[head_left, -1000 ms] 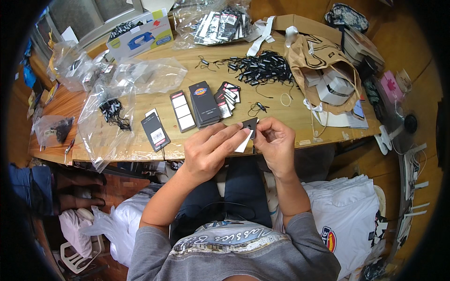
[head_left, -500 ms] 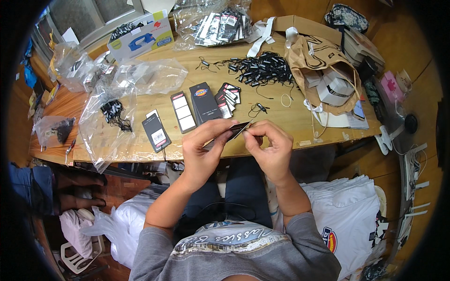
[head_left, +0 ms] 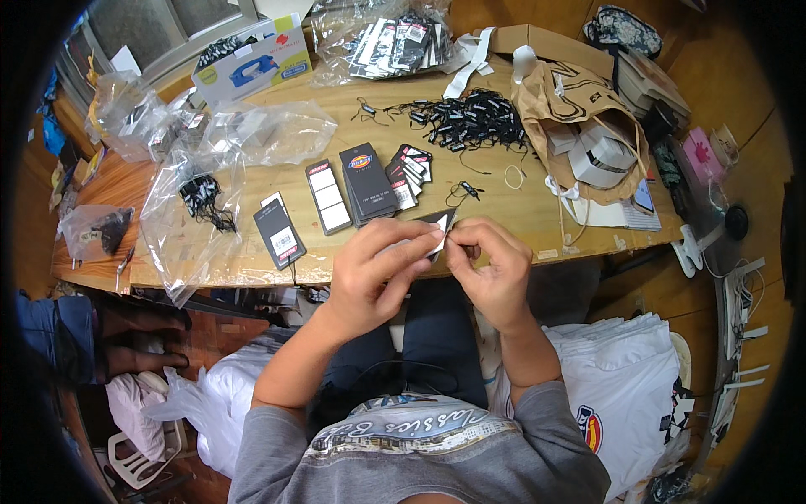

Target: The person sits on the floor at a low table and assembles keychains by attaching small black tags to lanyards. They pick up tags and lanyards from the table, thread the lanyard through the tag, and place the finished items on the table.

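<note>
My left hand (head_left: 374, 269) and right hand (head_left: 491, 269) pinching one dark tag (head_left: 438, 225), far clear bag (head_left: 395, 38) holding tags, left bag (head_left: 197, 202) holding black strings

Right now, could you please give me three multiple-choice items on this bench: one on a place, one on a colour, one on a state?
1. Where does the pile of black strings lie?
A. on the wooden table
B. on the floor
C. in the lap

2. What colour is the folded shirt stack?
A. red
B. white
C. green

3. How is the dark hang tag held?
A. lying untouched
B. in one hand
C. between left hand and right hand

A: the strings lie on the tabletop. B: the cloth is white. C: both hands pinch it.
</note>
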The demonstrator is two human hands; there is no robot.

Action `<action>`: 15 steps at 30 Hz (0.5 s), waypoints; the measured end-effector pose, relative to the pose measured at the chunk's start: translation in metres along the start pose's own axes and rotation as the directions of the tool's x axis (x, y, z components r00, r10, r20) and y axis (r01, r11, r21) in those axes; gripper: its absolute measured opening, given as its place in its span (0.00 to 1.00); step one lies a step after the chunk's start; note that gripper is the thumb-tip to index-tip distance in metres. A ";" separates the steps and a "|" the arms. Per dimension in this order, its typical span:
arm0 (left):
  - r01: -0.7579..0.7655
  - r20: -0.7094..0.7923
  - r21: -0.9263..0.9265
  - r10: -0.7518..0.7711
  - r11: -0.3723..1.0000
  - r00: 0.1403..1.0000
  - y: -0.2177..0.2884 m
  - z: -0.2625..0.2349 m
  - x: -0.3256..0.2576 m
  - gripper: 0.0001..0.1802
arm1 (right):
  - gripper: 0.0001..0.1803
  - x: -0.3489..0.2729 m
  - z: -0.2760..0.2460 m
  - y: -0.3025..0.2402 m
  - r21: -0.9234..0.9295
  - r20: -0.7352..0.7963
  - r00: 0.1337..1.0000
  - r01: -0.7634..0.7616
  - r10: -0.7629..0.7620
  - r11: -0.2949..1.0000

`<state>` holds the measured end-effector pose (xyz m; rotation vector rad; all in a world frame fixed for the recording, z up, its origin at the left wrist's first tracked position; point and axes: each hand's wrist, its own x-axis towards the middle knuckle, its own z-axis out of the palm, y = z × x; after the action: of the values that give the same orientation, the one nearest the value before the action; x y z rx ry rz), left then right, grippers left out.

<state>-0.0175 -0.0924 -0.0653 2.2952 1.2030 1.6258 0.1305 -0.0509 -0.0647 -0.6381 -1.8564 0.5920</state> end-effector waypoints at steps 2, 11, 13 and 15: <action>0.256 0.042 -0.257 -0.254 0.932 0.966 -0.005 -0.003 -0.004 0.11 | 0.07 -0.001 0.001 0.001 0.024 0.014 1.000 0.010 -0.010 1.000; 0.495 0.208 -0.649 -0.490 0.578 0.846 -0.013 0.004 -0.006 0.03 | 0.05 -0.003 0.002 0.007 0.024 0.095 0.990 0.100 -0.102 0.995; 0.456 0.146 -0.599 -0.470 0.658 0.870 -0.013 0.007 -0.009 0.02 | 0.05 -0.003 0.001 0.008 0.061 0.107 0.991 0.079 -0.085 0.995; 0.410 0.067 -0.619 -0.475 0.669 0.877 -0.012 0.004 -0.012 0.01 | 0.04 -0.001 -0.003 0.006 0.097 0.217 0.976 -0.057 0.034 0.994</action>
<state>-0.0218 -0.0905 -0.0820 1.3934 0.9380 1.6253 0.1350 -0.0466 -0.0685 -0.5673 -2.0015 0.8085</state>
